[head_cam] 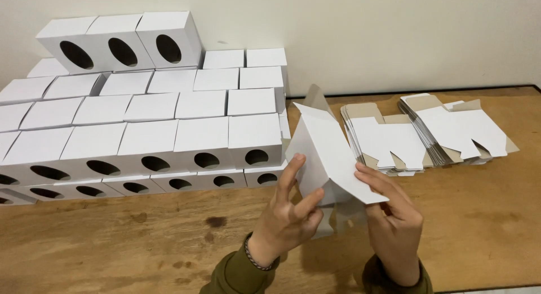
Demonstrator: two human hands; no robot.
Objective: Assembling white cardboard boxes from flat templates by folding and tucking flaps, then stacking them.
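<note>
A plain room corner with a wooden table against a pale wall

The wall [394, 34] is bare and off-white, evenly lit, with soft shadows along its foot. The table [141, 237] has a warm brown wooden top with visible grain, several dark stains near its middle and a thin dark edge strip running along the back and right side. Light falls gently from above, with no harsh glare anywhere.

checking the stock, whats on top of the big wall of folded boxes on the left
Three more white boxes with oval holes sit on the stack, top left. Whatever lies behind them is covered.
</note>
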